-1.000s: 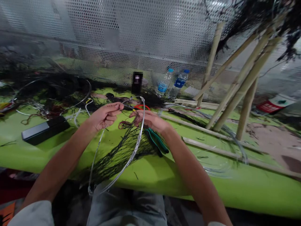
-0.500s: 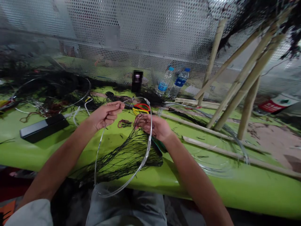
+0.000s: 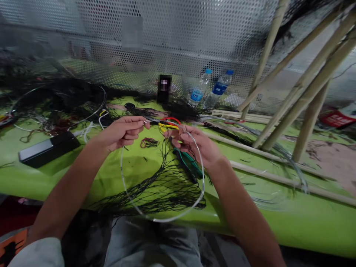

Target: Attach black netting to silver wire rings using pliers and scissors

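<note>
My left hand pinches one part of a clear-coated wire hoop, which hangs down in front of the green table edge. My right hand has its fingers curled round the gathered end of a black mesh net; the hoop's upper right side runs across these fingers. Whether they grip the hoop too is hard to tell. Below the right hand, pliers with green and black handles lie partly behind the net. Red and yellow handles show just behind the hands. A small bundle of dark cord lies between them.
A black box lies at left on the green table. Two water bottles stand by the perforated metal screen. Bamboo poles rise at right, with more lying flat. Tangled black netting fills the back left.
My right hand has moved right, with the net end in it. The hoop has shifted right and turned to face me more fully. More of the green-handled pliers shows.
</note>
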### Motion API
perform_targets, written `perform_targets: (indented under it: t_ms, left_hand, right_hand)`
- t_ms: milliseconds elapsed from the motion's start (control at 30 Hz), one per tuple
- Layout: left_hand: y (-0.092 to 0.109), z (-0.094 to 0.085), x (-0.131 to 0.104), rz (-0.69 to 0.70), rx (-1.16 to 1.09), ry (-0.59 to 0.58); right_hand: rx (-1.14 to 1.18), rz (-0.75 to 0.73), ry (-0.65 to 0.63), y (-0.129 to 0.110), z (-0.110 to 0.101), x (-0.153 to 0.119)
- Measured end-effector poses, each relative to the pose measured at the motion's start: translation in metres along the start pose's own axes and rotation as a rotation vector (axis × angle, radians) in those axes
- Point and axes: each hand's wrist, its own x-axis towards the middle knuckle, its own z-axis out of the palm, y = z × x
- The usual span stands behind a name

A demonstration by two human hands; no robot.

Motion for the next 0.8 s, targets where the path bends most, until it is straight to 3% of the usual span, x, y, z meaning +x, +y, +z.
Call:
perform_targets:
  t_ms: [267,467,567,800]
  left_hand:
    - [0.000,0.010,-0.002,-0.016,0.027,0.016]
    - [0.005,0.011,-0.005,0.012,0.012,0.019]
    - [0.007,0.012,-0.004,-0.005,-0.020,0.020]
    - [0.004,0.013,-0.002,-0.004,0.005,0.077]
  right_hand:
    - [0.119,-0.148,0.218,0.008,0.010,0.005]
    - [-0.047,-0.450,0.417,0.009,0.009,0.008]
    - [-0.115,-0.469,0.408,0.007,0.011,0.006]
    - [-0.036,-0.303,0.247,-0.008,0.013,-0.005]
